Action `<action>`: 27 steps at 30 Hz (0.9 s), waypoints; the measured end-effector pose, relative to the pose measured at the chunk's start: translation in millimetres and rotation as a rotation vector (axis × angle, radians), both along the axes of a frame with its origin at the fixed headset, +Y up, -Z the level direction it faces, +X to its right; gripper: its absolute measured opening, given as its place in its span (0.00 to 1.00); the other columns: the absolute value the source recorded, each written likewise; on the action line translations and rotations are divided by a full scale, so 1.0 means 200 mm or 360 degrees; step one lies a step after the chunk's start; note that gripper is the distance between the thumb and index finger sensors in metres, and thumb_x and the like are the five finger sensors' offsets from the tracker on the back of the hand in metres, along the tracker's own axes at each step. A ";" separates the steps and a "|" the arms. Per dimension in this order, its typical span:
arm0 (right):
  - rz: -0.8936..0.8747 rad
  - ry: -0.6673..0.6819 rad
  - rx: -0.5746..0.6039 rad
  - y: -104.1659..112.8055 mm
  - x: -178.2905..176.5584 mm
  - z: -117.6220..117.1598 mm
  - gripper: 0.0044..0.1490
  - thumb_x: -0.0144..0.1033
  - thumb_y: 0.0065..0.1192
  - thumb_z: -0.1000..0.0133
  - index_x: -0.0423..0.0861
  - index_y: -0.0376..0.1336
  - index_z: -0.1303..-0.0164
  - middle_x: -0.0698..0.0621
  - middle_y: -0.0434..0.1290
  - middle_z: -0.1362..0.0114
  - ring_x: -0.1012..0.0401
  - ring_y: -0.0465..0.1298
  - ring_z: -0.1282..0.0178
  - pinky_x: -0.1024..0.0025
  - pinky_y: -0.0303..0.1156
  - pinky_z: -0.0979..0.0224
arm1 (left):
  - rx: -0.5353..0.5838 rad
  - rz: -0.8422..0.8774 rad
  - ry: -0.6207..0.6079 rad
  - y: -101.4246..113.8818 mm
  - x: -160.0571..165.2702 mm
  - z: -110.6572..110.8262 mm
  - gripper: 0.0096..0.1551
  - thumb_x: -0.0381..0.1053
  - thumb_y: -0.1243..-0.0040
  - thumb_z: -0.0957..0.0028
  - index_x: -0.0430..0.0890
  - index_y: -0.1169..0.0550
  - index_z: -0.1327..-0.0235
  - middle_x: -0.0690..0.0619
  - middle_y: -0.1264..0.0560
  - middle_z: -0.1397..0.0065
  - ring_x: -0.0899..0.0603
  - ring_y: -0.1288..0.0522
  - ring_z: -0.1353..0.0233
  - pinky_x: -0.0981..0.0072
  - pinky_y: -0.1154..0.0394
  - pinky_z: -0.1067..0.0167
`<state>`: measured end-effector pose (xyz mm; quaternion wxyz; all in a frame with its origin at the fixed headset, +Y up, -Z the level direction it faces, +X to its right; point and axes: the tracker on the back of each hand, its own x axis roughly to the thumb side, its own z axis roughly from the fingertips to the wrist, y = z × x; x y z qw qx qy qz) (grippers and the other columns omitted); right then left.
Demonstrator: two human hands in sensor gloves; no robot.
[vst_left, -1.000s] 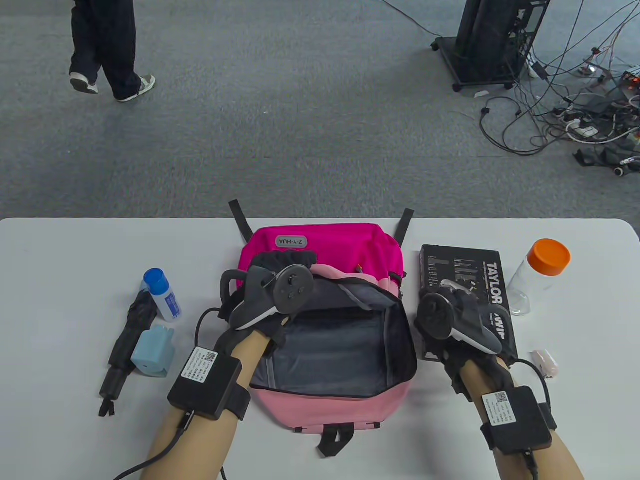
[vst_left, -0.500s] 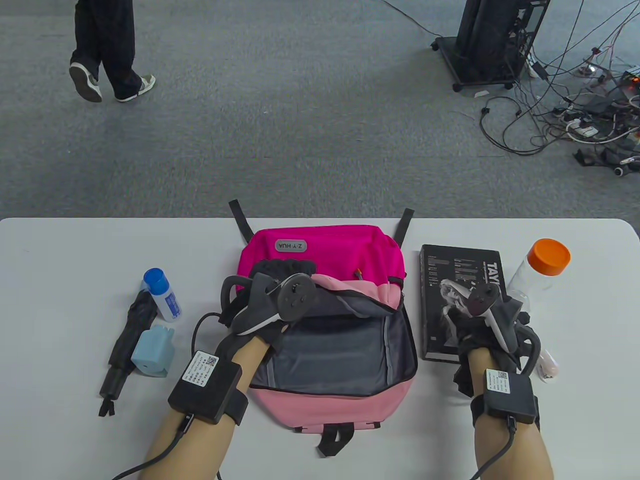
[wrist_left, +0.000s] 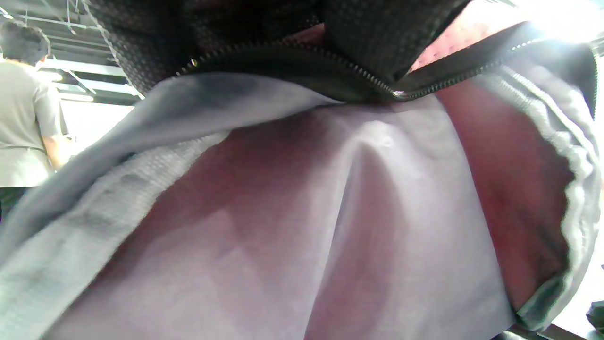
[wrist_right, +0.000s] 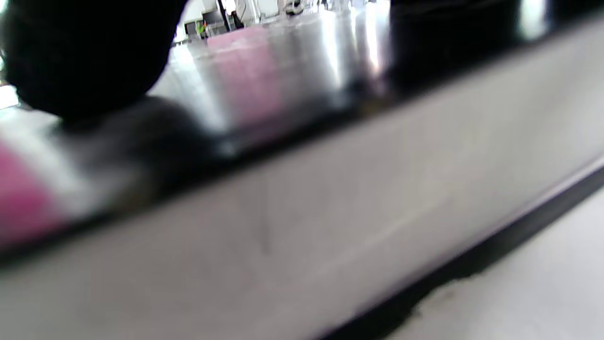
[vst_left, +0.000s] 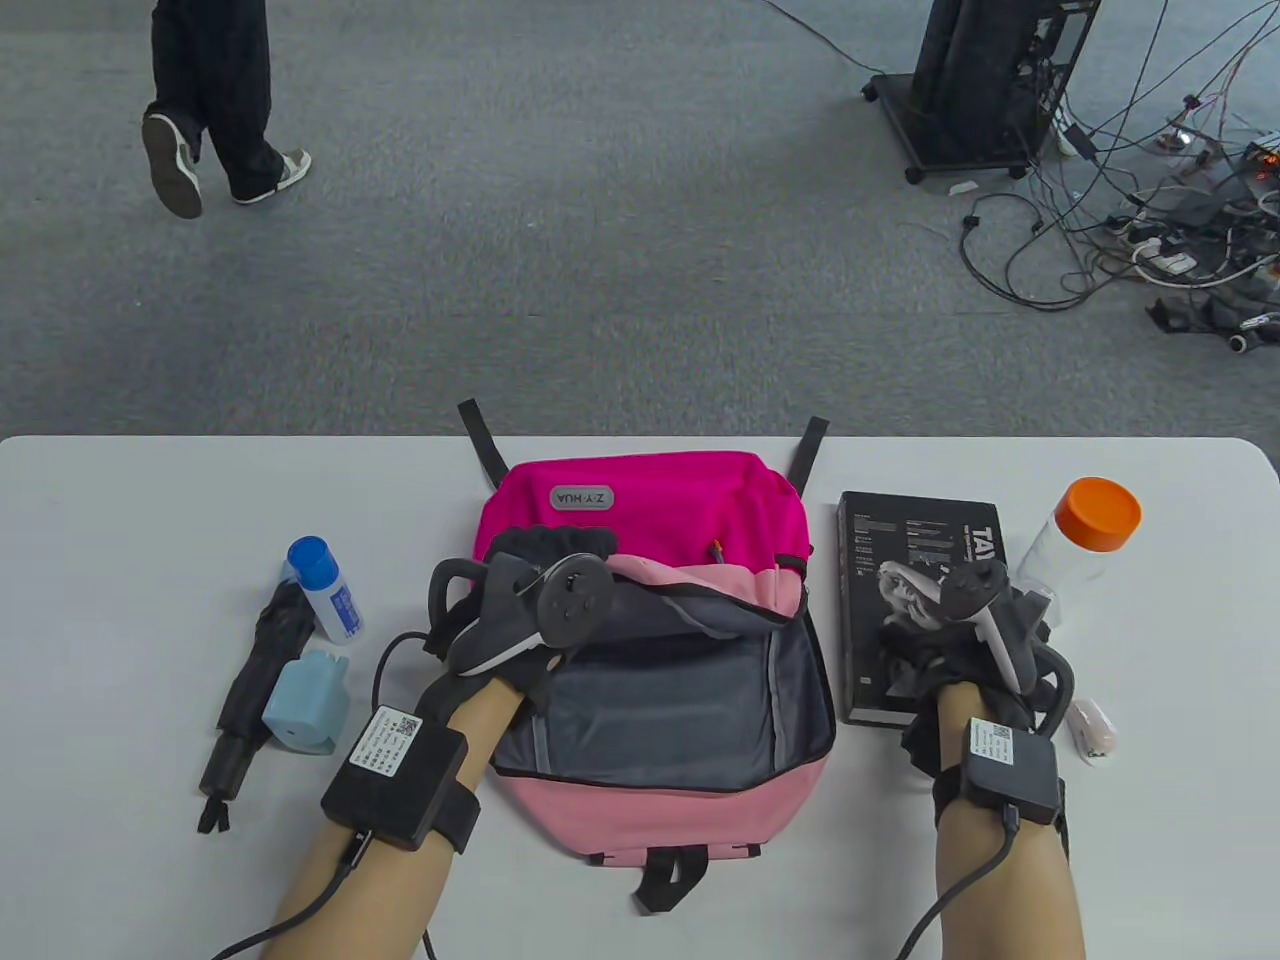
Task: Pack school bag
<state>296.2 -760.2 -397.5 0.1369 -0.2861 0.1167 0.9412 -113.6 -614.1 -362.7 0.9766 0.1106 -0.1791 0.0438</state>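
The pink backpack [vst_left: 650,500] lies flat mid-table with its main pocket unzipped and the grey lining [vst_left: 680,700] showing. My left hand [vst_left: 555,545] grips the front flap at its left side and holds it back; in the left wrist view my gloved fingers [wrist_left: 368,38] curl over the zipper edge [wrist_left: 330,71]. To the right of the bag lies a black book [vst_left: 900,530]. My right hand [vst_left: 935,650] grips its near right part. The right wrist view shows the white page edge [wrist_right: 306,226] close up, with a dark finger [wrist_right: 80,56] on the cover.
A clear bottle with an orange cap [vst_left: 1085,545] lies right of the book, and a small pale eraser [vst_left: 1090,725] sits by my right wrist. Left of the bag are a blue-capped bottle [vst_left: 325,590], a folded black umbrella [vst_left: 250,690] and a light blue case [vst_left: 305,700].
My right hand turned and slid from the book's near left side to its right part and took hold. My left hand drew the flap slightly leftward.
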 end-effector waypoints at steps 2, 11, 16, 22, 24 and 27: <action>0.0012 0.0033 -0.0035 0.00 -0.01 0.00 0.84 0.66 0.67 0.60 0.24 0.31 0.19 0.09 0.42 0.20 0.17 0.53 0.28 0.07 0.56 0.41 | -0.0013 0.0016 0.0003 -0.01 0.00 0.00 0.25 0.48 0.38 0.48 0.50 0.23 0.35 0.51 0.15 0.36 0.36 0.16 0.32 0.33 0.25 0.29; 0.0352 0.0151 -0.0040 0.12 -0.09 0.04 0.86 0.65 0.71 0.63 0.22 0.35 0.19 0.10 0.47 0.21 0.20 0.59 0.31 0.10 0.63 0.43 | -0.0023 0.0026 0.0013 -0.02 -0.02 0.00 0.25 0.48 0.38 0.48 0.49 0.23 0.35 0.51 0.15 0.36 0.36 0.16 0.32 0.33 0.25 0.29; 0.0943 0.0297 -0.0050 0.28 -0.24 0.06 0.85 0.61 0.75 0.63 0.21 0.36 0.20 0.12 0.50 0.21 0.23 0.62 0.31 0.12 0.66 0.41 | -0.0022 0.0008 0.0008 -0.02 -0.01 0.01 0.25 0.48 0.38 0.48 0.49 0.23 0.36 0.51 0.15 0.36 0.37 0.16 0.32 0.33 0.25 0.29; 0.1411 0.0448 0.0078 0.42 -0.42 0.11 0.75 0.52 0.82 0.62 0.23 0.48 0.19 0.21 0.63 0.26 0.34 0.72 0.38 0.25 0.73 0.38 | -0.0023 0.0018 0.0011 -0.01 -0.01 0.00 0.25 0.49 0.38 0.48 0.49 0.23 0.36 0.51 0.15 0.36 0.36 0.16 0.32 0.33 0.26 0.29; 0.1521 0.0533 0.0087 0.44 -0.48 0.13 0.67 0.51 0.81 0.59 0.29 0.54 0.19 0.25 0.67 0.28 0.38 0.75 0.41 0.28 0.76 0.39 | -0.0022 0.0020 0.0010 -0.01 -0.01 0.00 0.25 0.49 0.38 0.48 0.49 0.23 0.36 0.51 0.15 0.36 0.36 0.16 0.32 0.32 0.26 0.29; 0.1561 0.0716 0.0139 0.51 -0.55 0.18 0.59 0.50 0.81 0.57 0.35 0.58 0.21 0.25 0.63 0.23 0.34 0.73 0.32 0.20 0.74 0.36 | -0.0013 0.0012 0.0000 -0.02 0.00 0.01 0.25 0.49 0.37 0.48 0.50 0.23 0.36 0.51 0.15 0.37 0.37 0.16 0.32 0.33 0.25 0.29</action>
